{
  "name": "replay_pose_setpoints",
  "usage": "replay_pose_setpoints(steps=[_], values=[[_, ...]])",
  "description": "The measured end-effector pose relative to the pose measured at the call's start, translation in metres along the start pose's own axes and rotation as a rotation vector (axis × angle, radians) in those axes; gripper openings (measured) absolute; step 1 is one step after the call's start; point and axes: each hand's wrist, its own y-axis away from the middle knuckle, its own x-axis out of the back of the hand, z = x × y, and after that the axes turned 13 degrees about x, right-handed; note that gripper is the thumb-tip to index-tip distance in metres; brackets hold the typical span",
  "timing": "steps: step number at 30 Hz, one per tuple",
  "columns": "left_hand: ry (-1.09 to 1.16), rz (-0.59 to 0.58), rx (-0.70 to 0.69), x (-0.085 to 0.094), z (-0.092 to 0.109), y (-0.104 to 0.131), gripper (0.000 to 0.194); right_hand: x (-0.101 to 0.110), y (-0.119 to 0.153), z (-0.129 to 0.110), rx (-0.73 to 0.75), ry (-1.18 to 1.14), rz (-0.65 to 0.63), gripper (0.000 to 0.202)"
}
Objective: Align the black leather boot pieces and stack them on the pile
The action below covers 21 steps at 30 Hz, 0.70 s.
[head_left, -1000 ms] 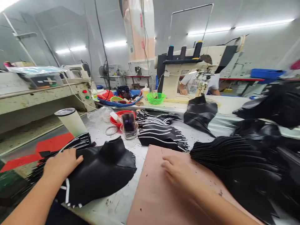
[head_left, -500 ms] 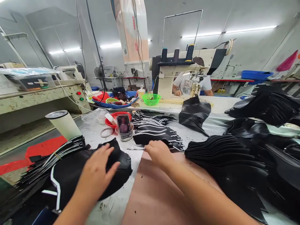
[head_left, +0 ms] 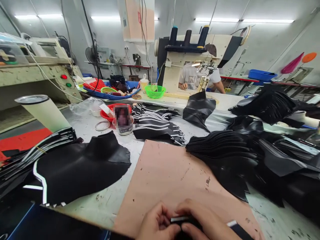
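At the bottom centre, over the pink sheet (head_left: 160,176), my left hand (head_left: 158,221) and my right hand (head_left: 202,216) are close together. Both pinch a black piece with a white edge (head_left: 180,219); its lower part is hidden by the fingers and the frame's edge. A further bit of black with a white strip (head_left: 236,228) shows right of my right hand. Left of the sheet lies a large black leather piece (head_left: 82,166) with a white strip along its left side. Black pieces with white strips (head_left: 157,128) lie beyond the sheet.
Stacked black pieces (head_left: 222,146) fill the right side. A pale tumbler (head_left: 47,111) stands at the left. Further back are a red bowl (head_left: 106,113), a green basket (head_left: 155,92), a blue tray (head_left: 112,96) and a sewing machine (head_left: 172,76), with a person behind it.
Both hands have drawn back from the black pieces to the bottom centre and come together on a black piece. The view has tilted down.
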Motion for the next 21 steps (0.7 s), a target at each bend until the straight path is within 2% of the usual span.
replay_pose_setpoints(steps=[2, 5, 9, 12, 15, 17, 19, 21], values=[[0.044, 0.023, 0.009, -0.004, 0.004, 0.003, 0.048, -0.013, -0.01, -0.006, -0.005, -0.085, 0.074, 0.015], [0.08, 0.054, -0.002, -0.005, 0.006, 0.009, 0.046, -0.021, -0.021, -0.011, -0.02, -0.073, 0.154, 0.011], [0.034, 0.074, -0.052, -0.006, 0.002, 0.012, 0.042, -0.021, -0.022, -0.01, 0.006, 0.059, 0.151, 0.011], [-0.03, 0.088, -0.097, -0.007, -0.001, 0.011, 0.035, -0.025, -0.02, -0.011, 0.102, 0.241, 0.172, 0.014], [-0.122, 0.119, -0.16, -0.007, -0.002, 0.01, 0.028, -0.035, -0.019, -0.011, 0.263, 0.484, 0.271, 0.019], [-0.128, 0.144, -0.151, -0.007, -0.001, 0.009, 0.027, -0.039, -0.018, -0.01, 0.323, 0.554, 0.33, 0.022], [-0.071, 0.159, -0.081, -0.008, 0.002, 0.009, 0.03, -0.04, -0.017, -0.008, 0.254, 0.415, 0.357, 0.022], [-0.018, 0.159, -0.008, -0.009, 0.005, 0.007, 0.035, -0.037, -0.016, -0.005, 0.094, 0.146, 0.348, 0.019]])
